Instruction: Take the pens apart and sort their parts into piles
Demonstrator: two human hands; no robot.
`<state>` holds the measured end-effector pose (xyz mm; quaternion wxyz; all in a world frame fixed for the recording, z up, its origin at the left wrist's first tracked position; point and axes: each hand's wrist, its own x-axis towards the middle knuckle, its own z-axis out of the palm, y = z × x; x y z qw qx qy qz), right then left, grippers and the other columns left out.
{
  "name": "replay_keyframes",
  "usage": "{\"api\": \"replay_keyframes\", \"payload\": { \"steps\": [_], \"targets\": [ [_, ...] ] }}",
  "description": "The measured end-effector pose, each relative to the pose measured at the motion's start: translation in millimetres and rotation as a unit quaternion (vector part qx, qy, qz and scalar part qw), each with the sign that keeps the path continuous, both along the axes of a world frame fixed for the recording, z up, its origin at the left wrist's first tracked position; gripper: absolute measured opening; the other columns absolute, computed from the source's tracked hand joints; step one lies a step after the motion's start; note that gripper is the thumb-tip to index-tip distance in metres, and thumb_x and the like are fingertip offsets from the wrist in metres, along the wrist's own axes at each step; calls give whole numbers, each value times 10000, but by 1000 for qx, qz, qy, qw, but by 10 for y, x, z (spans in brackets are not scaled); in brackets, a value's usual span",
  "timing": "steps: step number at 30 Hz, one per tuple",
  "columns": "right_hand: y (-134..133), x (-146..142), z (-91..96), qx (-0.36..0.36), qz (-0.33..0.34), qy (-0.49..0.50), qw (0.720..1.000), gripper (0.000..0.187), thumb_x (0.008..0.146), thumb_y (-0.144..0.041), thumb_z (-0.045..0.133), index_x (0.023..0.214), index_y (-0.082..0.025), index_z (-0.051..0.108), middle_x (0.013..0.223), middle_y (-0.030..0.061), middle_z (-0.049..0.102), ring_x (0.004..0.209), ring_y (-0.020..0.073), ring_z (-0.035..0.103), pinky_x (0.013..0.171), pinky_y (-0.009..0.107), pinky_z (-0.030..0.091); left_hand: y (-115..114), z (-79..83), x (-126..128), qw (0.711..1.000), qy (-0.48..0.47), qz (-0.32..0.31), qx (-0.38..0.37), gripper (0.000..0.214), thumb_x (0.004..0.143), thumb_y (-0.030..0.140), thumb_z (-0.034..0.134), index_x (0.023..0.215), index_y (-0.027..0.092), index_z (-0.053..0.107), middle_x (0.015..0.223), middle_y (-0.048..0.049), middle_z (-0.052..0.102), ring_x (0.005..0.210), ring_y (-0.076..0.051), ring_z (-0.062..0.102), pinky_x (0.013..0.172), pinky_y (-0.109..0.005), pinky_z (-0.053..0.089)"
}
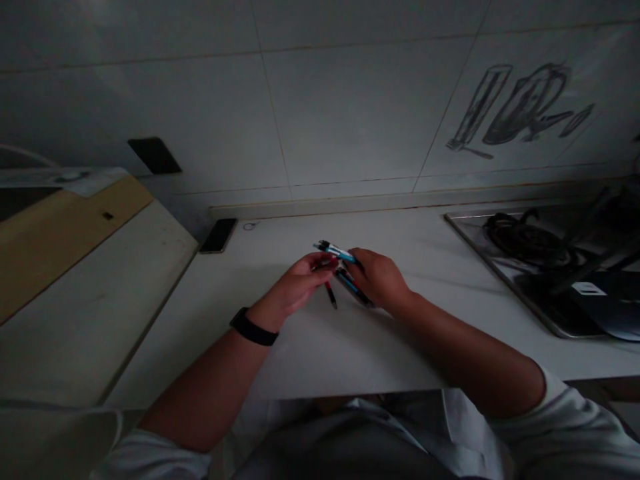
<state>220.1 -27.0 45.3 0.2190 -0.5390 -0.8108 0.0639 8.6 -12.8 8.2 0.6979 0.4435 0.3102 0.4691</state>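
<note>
Left of the gas stove (pixel 530 243), the right hand (pixel 381 279) clamps a bundle of pens (pixel 336 251) above the tabletop (pixel 310 353), and the left hand (pixel 295 290) pinches into it. Looks like the sorting step; the dangling red pen (pixel 331 294) calls for a firmer pinch.

A black phone (pixel 219 235) lies on the white countertop (pixel 310 353), beyond and left of the left hand (pixel 295 290). A gas stove (pixel 535 260) sits well right of the right hand (pixel 381 279). Beyond both, the tiled wall (pixel 350 120) bears a dark sketch (pixel 520 107).
</note>
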Motion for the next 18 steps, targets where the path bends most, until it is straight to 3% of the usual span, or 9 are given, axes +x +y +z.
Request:
{"api": "replay_keyframes", "payload": {
  "steps": [3,6,8,11,14,18],
  "targets": [
    [70,93,19,-24,-53,17,998,298,1068,-381,418,1144,-216,654,961,79,755,813,210,670,701,282,388,45,30,-45,996,32,63,49,365,791,272,849,1097,159,687,1139,-89,731,1077,-205,703,1038,-384,513],
    [95,102,-12,-60,-90,-22,994,325,1051,-386,440,1280,-235,614,982,88,772,820,232,691,685,292,395,123,52,-135,985,92,123,78,353,834,391,807,1057,156,666,997,-70,731,875,-174,715,850,-338,579],
    [79,56,-48,-81,-89,-69,990,365,1037,-393,457,1344,-245,585,1034,105,777,852,253,710,692,304,420,180,45,-207,974,145,151,88,409,843,409,791,1137,171,635,908,-49,722,766,-156,693,715,-288,560],
    [28,-54,-94,-94,-65,-139,984,388,1020,-352,468,1373,-227,569,1123,133,769,943,277,730,724,323,471,234,-12,-285,952,244,159,91,522,832,366,797,1271,216,557,770,9,687,632,-144,646,612,-255,489],
    [-30,-158,-115,-116,-59,-192,973,406,1004,-265,458,1391,-186,550,1149,160,762,1010,282,733,751,327,505,240,-91,-291,924,340,142,98,416,800,316,820,1153,234,616,653,49,613,535,-135,557,594,-257,417],
    [-98,-237,-123,-115,-58,-220,967,423,1014,-251,423,1414,-161,527,1144,192,754,978,293,740,756,356,525,218,-159,-232,861,454,156,166,261,813,291,807,1027,231,671,643,28,581,638,-184,569,679,-282,402]
  ]
}}
